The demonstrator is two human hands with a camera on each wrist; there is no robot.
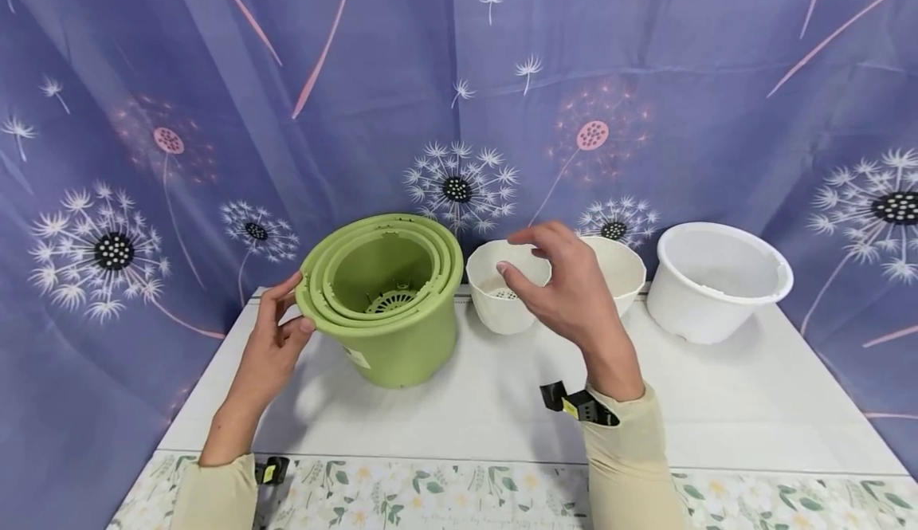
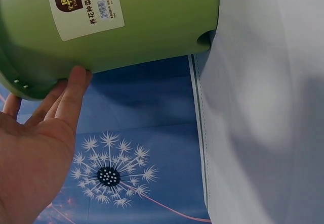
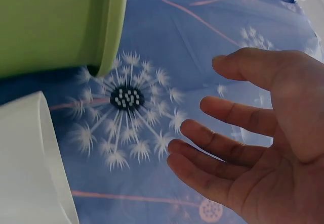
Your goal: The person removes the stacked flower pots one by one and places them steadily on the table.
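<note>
Several green flower pots (image 1: pixel 419 347) stand nested one inside another on the left of the table, with slots showing in the innermost pot's bottom. My left hand (image 1: pixel 276 347) holds the outer pot's rim at its left side. In the left wrist view, fingers (image 2: pixel 71 100) lie below the rim against the pot's wall, near a paper label (image 2: pixel 86 6). My right hand (image 1: pixel 566 287) hovers with fingers spread and loosely bent, holding nothing. It overlaps two cream bowl-shaped pots (image 1: pixel 502 311) in the head view and partly hides them.
A round white pot (image 1: pixel 699 307) stands at the back right. The white tabletop (image 1: pixel 473 410) meets a floral-patterned strip (image 1: pixel 430 494) along the front. Behind the pots hangs a blue curtain (image 1: pixel 402 76) printed with dandelions.
</note>
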